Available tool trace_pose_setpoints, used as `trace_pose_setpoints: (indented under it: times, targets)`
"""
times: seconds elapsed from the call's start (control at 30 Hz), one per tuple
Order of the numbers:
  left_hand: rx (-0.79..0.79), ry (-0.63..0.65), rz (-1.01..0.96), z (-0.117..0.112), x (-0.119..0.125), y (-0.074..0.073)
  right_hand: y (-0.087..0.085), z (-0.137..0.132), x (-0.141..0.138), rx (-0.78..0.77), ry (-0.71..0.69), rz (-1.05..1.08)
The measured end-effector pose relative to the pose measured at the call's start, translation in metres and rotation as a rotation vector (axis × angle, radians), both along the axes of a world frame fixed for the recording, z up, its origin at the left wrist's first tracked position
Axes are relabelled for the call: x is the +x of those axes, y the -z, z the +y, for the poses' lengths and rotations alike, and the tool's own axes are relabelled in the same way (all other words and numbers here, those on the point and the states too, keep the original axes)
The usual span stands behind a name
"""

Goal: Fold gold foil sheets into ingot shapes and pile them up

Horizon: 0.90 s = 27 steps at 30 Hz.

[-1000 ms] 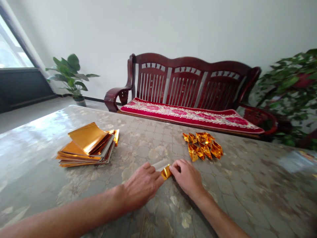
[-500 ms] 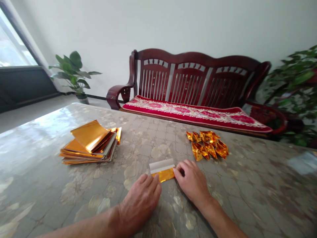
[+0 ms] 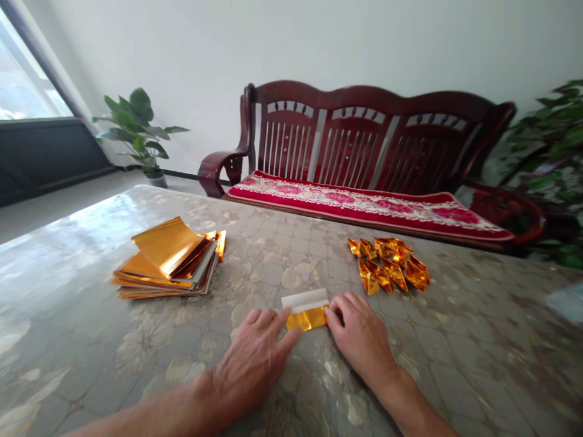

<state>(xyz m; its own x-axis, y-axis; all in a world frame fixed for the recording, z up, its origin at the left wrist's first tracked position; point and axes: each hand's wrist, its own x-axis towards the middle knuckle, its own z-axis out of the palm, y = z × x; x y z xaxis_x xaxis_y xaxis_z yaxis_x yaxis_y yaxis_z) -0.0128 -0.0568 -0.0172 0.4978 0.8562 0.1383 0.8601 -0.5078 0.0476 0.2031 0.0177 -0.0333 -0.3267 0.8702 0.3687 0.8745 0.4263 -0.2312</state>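
A strip of folded gold foil paper [image 3: 307, 318] lies on the table in front of me, its gold part nearest me and a pale grey band along the far side. At its right end, my right hand [image 3: 359, 331] is closed, thumb and fingertips gripping the edge. My left hand [image 3: 257, 349] rests at the left end with thumb and index finger spread apart, their tips at the paper's edge. Several folded gold foil ingots [image 3: 392, 267] sit in a cluster beyond my right hand. Off to the left is a loose stack of gold foil sheets [image 3: 166, 261].
The table [image 3: 255, 243] has a patterned, glossy cover. Behind it stands a dark red wooden bench [image 3: 355, 133] with a red floral cushion [image 3: 337, 197]. A potted plant [image 3: 136, 130] is at the back left, and leafy foliage [image 3: 551, 145] at the right. A translucent item [image 3: 567, 301] lies at the right.
My left thumb has moved away from the index finger, showing more of the paper's left end. My right hand keeps its grip. The whole view has shifted slightly.
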Motion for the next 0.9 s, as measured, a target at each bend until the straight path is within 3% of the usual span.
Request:
trace_pose_setpoints:
  times: [0.47,0.9]
  targets:
    - [-0.013,0.032,-0.015,0.0040,-0.0033,-0.0045,0.0018,0.0004,-0.0002,0.008,0.008,-0.032]
    - [-0.033,0.083,-0.020,0.0015,-0.0042,0.0023,-0.0008,-0.0019,-0.0005,-0.025,0.031,-0.061]
